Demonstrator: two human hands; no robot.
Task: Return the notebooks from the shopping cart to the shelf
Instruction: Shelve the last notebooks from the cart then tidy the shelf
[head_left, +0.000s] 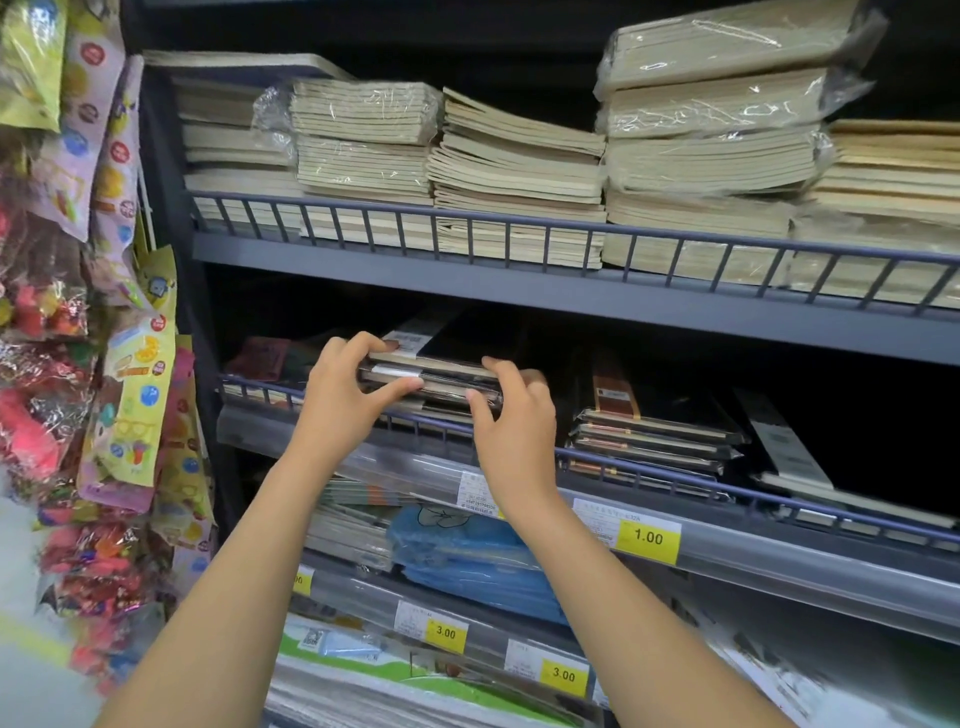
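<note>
A stack of dark, plastic-wrapped notebooks (434, 371) lies on the middle shelf (675, 525), just behind its blue wire rail. My left hand (345, 387) grips the stack's left end, thumb under and fingers over the top. My right hand (514, 410) holds the stack's right front corner the same way. A black notebook with a white barcode label lies on top of the stack. The shopping cart is out of view.
Another pile of dark notebooks (654, 436) sits to the right on the same shelf. Cream notebook stacks (519, 171) fill the upper shelf. Blue items (467, 566) and yellow price tags (648, 538) are below. Bagged toys (119, 364) hang at the left.
</note>
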